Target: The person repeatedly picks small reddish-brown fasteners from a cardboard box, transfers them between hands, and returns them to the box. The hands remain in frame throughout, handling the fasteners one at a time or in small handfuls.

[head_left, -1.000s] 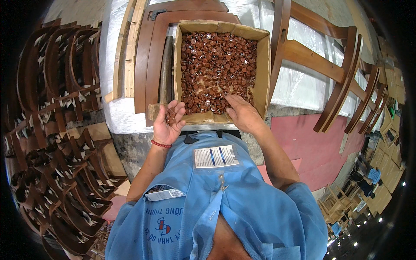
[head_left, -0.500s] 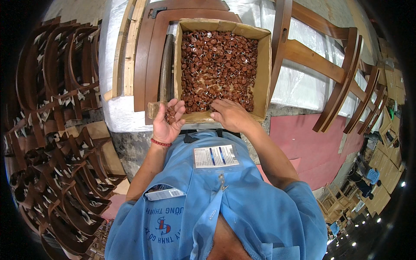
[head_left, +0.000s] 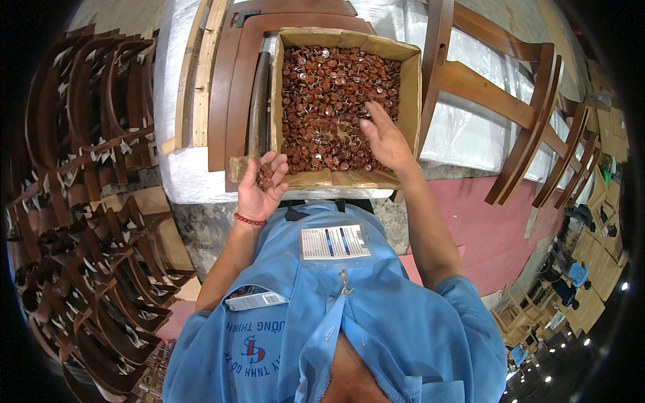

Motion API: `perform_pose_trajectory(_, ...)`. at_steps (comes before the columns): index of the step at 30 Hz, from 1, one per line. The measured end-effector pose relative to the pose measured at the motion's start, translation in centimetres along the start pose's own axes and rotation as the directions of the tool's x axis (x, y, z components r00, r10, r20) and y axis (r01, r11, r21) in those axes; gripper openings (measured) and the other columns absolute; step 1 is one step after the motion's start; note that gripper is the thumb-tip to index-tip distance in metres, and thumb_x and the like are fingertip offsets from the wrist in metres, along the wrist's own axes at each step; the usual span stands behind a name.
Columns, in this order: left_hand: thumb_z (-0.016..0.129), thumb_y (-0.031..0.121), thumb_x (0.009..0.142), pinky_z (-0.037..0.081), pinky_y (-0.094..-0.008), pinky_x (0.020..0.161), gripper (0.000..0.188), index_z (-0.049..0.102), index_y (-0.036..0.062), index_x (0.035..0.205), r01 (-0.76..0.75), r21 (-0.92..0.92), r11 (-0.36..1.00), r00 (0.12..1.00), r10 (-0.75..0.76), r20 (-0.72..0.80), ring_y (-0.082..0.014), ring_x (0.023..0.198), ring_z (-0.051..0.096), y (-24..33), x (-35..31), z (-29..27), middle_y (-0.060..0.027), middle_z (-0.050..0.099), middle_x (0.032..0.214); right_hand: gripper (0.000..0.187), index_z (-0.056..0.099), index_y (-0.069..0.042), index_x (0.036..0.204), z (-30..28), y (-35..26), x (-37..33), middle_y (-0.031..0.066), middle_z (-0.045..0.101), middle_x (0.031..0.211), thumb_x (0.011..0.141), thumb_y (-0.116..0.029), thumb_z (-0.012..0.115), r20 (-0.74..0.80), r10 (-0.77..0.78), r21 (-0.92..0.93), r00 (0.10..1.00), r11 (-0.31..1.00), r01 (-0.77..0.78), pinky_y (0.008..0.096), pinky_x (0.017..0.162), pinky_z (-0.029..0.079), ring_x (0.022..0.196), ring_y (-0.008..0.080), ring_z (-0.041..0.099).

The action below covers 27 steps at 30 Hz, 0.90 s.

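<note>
An open cardboard box (head_left: 411, 127) in front of me holds a thick layer of brown nail-on furniture glides (head_left: 329, 80), round caps with thin metal nails. My left hand (head_left: 259, 191), palm up at the box's near left corner, has its fingers curled round a small handful of the same glides (head_left: 266, 176). Over the right part of the box is my right hand (head_left: 388, 138), its fingers stretched out and nothing visible in it. Whether its fingertips touch the glides, I cannot tell.
Left of the box lies a mallet-like tool (head_left: 258, 107) on brown wooden frame parts (head_left: 225, 101). A brown chair frame (head_left: 484, 84) rests on plastic-wrapped stock at the right. Stacked curved chair parts (head_left: 94, 269) fill the left side. Another person (head_left: 568, 285) is far off at right.
My right hand has lifted from the box's near edge and moved away from me and to the right, its fingers now extended. The left hand stays almost still with its glides.
</note>
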State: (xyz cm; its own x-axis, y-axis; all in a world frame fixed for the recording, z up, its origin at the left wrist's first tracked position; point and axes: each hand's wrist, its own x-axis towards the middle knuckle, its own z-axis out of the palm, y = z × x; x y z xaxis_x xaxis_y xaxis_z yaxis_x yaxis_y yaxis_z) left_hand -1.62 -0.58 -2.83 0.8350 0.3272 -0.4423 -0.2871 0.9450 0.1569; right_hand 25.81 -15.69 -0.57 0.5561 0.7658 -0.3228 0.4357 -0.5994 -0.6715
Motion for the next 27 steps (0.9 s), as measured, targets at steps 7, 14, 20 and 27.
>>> perform_pose_trajectory(7, 0.035, 0.042, 0.101, 0.06, -0.0386, 0.075, 0.047, 0.052, 0.0039, 0.123, 0.012, 0.011, 1.0, 1.0, -0.012, -0.021, -0.024, 0.108, 0.062, 0.1, 0.1, 0.0, -0.0153, 0.059, 0.122, 0.06, 0.031, 0.0, 0.144, -2.1, 0.8, -2.5, 0.0172, 0.037, 0.146, 0.099, -0.038, 0.045, 0.014, 0.288, 0.8, 0.957, 0.572, -0.184, 0.0402, 0.108, 0.033, 0.133, 0.0287, 0.038)
perform_pose_trajectory(14, 0.034, 0.043, 0.101, 0.06, -0.0391, 0.075, 0.048, 0.052, 0.0047, 0.124, 0.024, 0.022, 0.999, 0.999, -0.024, -0.032, -0.0234, 0.107, 0.062, 0.2, 0.1, 0.0, -0.0153, 0.059, 0.123, 0.064, 0.029, 0.002, 0.143, -4.3, 0.6, -4.9, 0.0188, 0.035, 0.146, 0.098, -0.039, 0.047, -0.021, 0.375, 0.885, 0.927, 0.438, -0.157, 0.0401, 0.106, 0.035, 0.133, 0.0285, 0.038)
perform_pose_trajectory(20, 0.034, 0.043, 0.1, 0.06, -0.0382, 0.072, 0.048, 0.053, 0.0058, 0.124, 0.032, 0.029, 0.999, 0.996, -0.03, -0.085, -0.0222, 0.104, 0.064, 0.3, 0.0, 0.0, -0.0142, 0.06, 0.121, 0.066, 0.029, 0.003, 0.143, -4.2, 0.6, -5.4, 0.0201, 0.035, 0.146, 0.097, -0.039, 0.05, -0.02, 0.372, 0.874, 0.928, 0.458, -0.165, 0.0408, 0.107, 0.034, 0.134, 0.0294, 0.037)
perform_pose_trajectory(27, 0.035, 0.044, 0.1, 0.06, -0.0376, 0.07, 0.048, 0.053, 0.0064, 0.123, 0.034, 0.047, 0.998, 0.993, -0.029, -0.114, -0.0213, 0.103, 0.064, 0.3, 0.1, 0.0, -0.0141, 0.06, 0.12, 0.059, 0.031, 0.002, 0.142, -3.7, 1.1, -5.0, 0.0202, 0.036, 0.145, 0.098, -0.033, 0.049, -0.019, 0.37, 0.859, 0.929, 0.481, -0.175, 0.0415, 0.107, 0.035, 0.134, 0.03, 0.037)
